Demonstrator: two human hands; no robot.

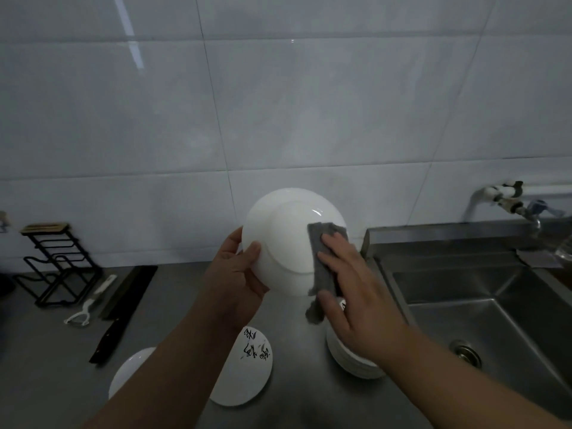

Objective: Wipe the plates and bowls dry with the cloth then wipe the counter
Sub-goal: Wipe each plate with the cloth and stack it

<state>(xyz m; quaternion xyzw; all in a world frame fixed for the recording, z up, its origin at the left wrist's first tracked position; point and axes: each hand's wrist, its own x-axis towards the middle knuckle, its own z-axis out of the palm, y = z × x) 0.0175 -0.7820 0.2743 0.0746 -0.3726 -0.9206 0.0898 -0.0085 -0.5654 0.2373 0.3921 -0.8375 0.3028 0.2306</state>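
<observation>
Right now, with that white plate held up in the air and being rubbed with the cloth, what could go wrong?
The left hand holds the white plate by one edge only; if its grip slips while the right hand presses the grey cloth, the plate might fall.

It would likely land on the bowl with black markings or the stack of plates below, and could chip them.

The dark knife lies on the counter, a possible hazard when wiping later.

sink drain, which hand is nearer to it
Right. The right hand presses the cloth on the plate, on the side toward the sink drain; the left hand grips the plate's far edge.
</observation>
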